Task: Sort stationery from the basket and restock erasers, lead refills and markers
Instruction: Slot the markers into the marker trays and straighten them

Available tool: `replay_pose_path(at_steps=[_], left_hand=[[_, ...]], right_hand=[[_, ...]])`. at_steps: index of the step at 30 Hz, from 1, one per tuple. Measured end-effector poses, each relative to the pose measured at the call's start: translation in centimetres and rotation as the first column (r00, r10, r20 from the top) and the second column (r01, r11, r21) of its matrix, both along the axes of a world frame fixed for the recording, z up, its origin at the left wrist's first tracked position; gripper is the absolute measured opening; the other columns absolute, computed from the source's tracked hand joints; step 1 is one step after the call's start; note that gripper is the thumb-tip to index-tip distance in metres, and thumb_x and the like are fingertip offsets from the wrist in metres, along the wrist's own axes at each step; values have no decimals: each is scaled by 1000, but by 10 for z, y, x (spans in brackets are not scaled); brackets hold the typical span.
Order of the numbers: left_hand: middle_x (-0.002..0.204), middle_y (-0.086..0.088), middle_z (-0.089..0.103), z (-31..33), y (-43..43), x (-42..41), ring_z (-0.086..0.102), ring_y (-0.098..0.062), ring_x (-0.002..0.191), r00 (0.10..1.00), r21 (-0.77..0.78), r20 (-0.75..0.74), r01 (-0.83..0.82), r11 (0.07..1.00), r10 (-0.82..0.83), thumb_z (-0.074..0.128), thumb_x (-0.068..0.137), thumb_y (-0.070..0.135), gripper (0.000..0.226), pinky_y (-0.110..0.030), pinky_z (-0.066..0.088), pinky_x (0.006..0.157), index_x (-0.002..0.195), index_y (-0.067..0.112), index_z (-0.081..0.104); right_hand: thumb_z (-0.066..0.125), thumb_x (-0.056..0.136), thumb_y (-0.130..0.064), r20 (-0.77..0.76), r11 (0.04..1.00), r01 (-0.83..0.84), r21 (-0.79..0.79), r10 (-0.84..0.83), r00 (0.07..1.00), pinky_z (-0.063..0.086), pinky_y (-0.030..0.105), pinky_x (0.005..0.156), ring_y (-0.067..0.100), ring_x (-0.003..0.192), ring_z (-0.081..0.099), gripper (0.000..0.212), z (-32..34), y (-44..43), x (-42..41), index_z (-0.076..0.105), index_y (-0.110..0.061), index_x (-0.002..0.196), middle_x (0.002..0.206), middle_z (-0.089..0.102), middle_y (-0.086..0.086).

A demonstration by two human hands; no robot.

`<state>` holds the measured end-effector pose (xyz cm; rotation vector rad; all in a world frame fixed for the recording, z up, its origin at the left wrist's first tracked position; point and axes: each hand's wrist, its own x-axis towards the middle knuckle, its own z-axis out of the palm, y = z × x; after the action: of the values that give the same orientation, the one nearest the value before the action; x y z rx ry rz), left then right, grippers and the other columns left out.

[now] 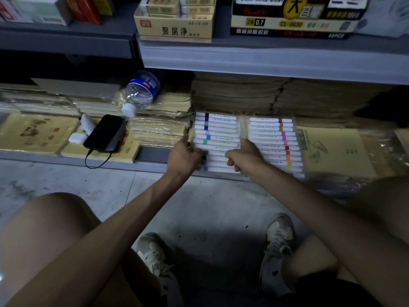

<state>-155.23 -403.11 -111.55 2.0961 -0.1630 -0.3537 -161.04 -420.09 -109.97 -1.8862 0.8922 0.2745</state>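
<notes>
We're crouched at the bottom shelf (152,154), both hands on the left case (218,134) of markers.

Key relation: the case lies flat on the shelf, straight ahead, between the hands. Its markers run left-right, rowed near to far.

- Left hand (184,152): at the near-left edge, forefinger stretched along that side toward the far end, other fingers curled onto the case.
- Right hand (243,157): at the right edge, thumb up in the seam beside the right case (274,138), fingers curled over the marker tops.

So each hand grips one end of the marker rows. Neither is nearer; it's a two-hand hold.

We judge the next move to be a push farther in or a squaring-up. It turns on that seam. The two cases touch or nearly touch, we can't tell which, so any drift right would crowd the right case.

Look: clear rigid plastic, white barrels. The left case's colour bands are blues, greens and darks near the left ends. The right case's are browns, pinks, reds, oranges and yellow near the right ends. It probably slides easily.

The eraser box (174,29) and lead box (287,23) sit far, on the upper shelf (265,60). Basket not in view.
</notes>
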Motion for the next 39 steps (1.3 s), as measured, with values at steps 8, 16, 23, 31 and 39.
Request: replay_pose_path(at_steps=[8,16,23,31,39], left_hand=[[90,3,77,-9,-4,5,76,-21,69,995,-43,-70,-77,996,74,71,80,19,28,-47,64,61,108,21,71],[81,-1,76,-13,-3,10,72,-23,59,996,-52,-65,-70,996,66,69,82,18,22,-41,63,54,103,20,70],[85,-5,77,-17,0,15,73,-29,66,990,-79,-133,-61,995,50,71,82,13,22,-35,59,51,104,15,71],[78,-8,76,-17,-1,16,66,-22,56,988,-127,-140,-89,988,71,68,82,14,19,-34,55,48,100,14,72],[80,-4,76,-21,-1,14,67,-20,54,991,-131,-94,-108,985,96,64,87,13,20,-30,54,48,106,16,71]], right_hand=[[60,89,-4,25,915,206,346,-229,973,22,19,38,16,44,37,22,-3,-2,8,53,-7,110,62,59,9],[57,91,-4,6,922,178,343,-192,981,23,19,37,15,49,40,64,0,0,8,36,-17,150,68,61,9],[56,91,-4,13,932,176,316,-190,982,24,18,36,14,48,38,22,-2,7,0,50,-12,111,68,62,7],[60,87,-18,59,993,74,88,-80,995,42,27,56,14,61,55,42,-6,-3,1,55,-25,128,72,72,0],[59,90,-13,36,979,69,194,-77,996,33,20,38,11,48,46,83,-6,2,10,20,-32,160,77,75,7]])
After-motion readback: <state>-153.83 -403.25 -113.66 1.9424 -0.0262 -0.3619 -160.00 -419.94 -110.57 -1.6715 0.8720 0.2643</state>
